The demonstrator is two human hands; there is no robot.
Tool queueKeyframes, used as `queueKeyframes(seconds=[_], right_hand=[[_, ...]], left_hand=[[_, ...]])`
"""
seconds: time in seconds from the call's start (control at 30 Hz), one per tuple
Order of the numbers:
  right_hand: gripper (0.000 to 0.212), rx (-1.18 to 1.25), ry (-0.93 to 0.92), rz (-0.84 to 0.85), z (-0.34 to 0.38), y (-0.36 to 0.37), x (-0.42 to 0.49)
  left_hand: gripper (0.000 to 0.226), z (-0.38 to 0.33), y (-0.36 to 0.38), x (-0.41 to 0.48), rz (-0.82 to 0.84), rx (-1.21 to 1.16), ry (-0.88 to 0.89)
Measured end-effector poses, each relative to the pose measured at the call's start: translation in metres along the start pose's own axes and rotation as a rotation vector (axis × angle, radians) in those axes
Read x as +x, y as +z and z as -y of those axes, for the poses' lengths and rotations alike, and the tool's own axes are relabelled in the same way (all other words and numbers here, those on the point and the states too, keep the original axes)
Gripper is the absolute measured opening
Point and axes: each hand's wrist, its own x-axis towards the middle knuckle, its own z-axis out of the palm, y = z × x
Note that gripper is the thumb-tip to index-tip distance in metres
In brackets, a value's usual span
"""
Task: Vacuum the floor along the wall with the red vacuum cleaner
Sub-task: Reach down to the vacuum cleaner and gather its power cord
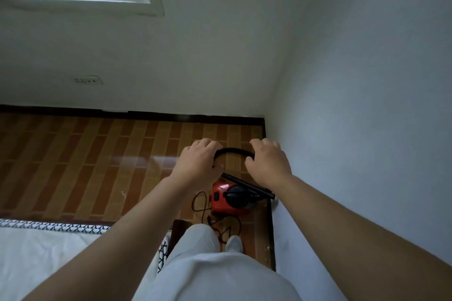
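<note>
The fingers of the left hand curl over one end of a short arch of black hose. Those of the right hand curl over the other end, so both hands grip it with the knuckles up and the bend hanging free between them.

Below the hands a rigid black wand slants down to the right. Its far end lies at the foot of the right-hand wall; whether that end is the nozzle is too small to tell. The red vacuum cleaner sits on the brick-patterned floor just beside that wall, under the wand and in front of the person's foot. Its power cord loops loosely on the floor to the left of it and trails back towards the foot.

The step in hand looks like getting the hose sorted before any sweeping starts. To do it well, one hand should probably slide down onto the wand for control while the other steadies the hose and keeps the bend open, not kinked. The wand's end should run flat along the dark skirting into the corner. The cord wants kicking clear first, since it lies where the feet will step. A bed crowds the left, so room to turn is tight.
</note>
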Motion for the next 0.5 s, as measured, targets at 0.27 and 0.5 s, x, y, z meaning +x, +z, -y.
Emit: queueKeyframes(seconds=[0.27, 0.5], right_hand=[[0.043, 0.017, -0.011, 0.010, -0.001, -0.009, 0.045], [0.043, 0.023, 0.006, 0.012, 0.012, -0.008, 0.083]], left_hand=[[0.056, 0.002, -0.019, 0.044, -0.001, 0.035, -0.010], [0.057, 0.026, -0.030, 0.082, 0.050, 0.072, 0.030]])
